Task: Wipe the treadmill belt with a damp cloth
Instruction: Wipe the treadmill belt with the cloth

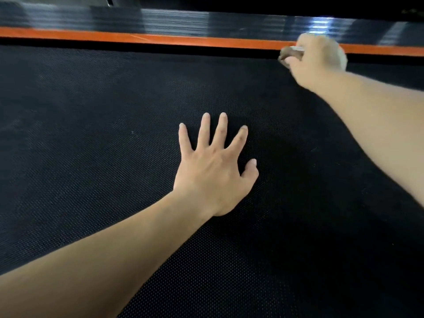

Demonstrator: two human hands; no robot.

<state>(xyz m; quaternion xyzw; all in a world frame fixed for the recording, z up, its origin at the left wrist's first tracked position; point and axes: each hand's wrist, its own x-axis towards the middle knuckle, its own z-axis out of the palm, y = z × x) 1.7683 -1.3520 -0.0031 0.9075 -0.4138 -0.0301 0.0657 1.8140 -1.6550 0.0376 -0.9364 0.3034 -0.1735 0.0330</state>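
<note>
**Cloth works belt's far edge**

Upper right, the right hand [314,58] grips a bunched cloth [290,55] at the treadmill belt's [91,134] far edge, beside the orange strip [160,39]. Mid-frame, the left hand [213,171] lies flat on the belt, fingers spread. Next, likely strokes across the nearer belt. Blur obscures the cloth.

The treadmill belt [91,134] is black, covered all over in a fine, regular pattern of tiny dots with a faint grey-blue sheen. A bright orange stripe [160,39] runs along its far edge. Beyond the stripe, the side rail [183,21] is glossy black with thin parallel lines and white-blue streaks of reflected light. The cloth [290,53] in the right hand [314,60] is blurred: dull brown on one side, pale cream on the other
</note>
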